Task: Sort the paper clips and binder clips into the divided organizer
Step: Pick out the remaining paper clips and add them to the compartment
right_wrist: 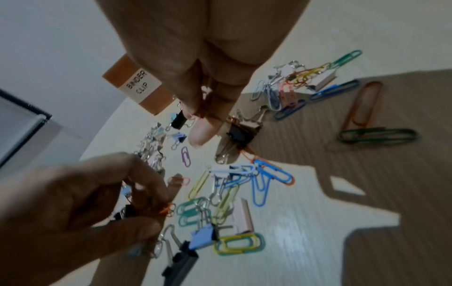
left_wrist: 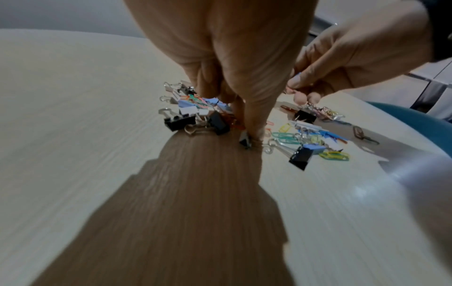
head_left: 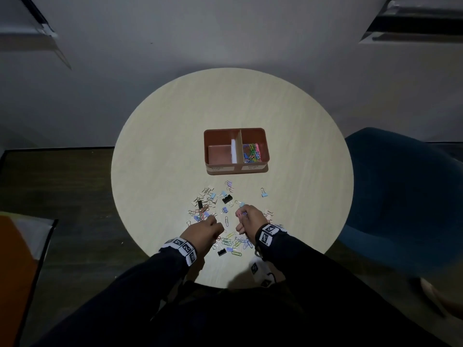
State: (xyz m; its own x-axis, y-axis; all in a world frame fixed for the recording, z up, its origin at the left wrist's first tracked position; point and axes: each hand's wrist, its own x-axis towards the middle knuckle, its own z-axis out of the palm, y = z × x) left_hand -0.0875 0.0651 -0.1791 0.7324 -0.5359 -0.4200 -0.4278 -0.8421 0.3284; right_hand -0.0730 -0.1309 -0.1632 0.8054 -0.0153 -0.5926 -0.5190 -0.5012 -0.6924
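The brown divided organizer (head_left: pixel 266 144) stands mid-table; its right compartment holds coloured paper clips (head_left: pixel 253 151) and its left one looks bare. Its "BINDER CLIP" label (right_wrist: pixel 138 84) shows behind my right hand. Mixed paper clips and binder clips (head_left: pixel 213 199) lie scattered in front of it, more of them (right_wrist: pixel 234 193) between my wrists. My left hand (head_left: pixel 214 217) reaches down into the pile, fingertips (left_wrist: pixel 254 131) on the table, pinching an orange paper clip (right_wrist: pixel 167 208). My right hand (head_left: pixel 241 214) hovers above the table and pinches a small bunch of pinkish paper clips (left_wrist: pixel 300 97).
The round pale wooden table (head_left: pixel 175 121) ends just in front of my body. A blue chair (head_left: pixel 400 196) stands close at the right. An orange object (head_left: pixel 12 259) sits low at the left. A lone blue binder clip (head_left: pixel 263 192) lies to the right of the pile.
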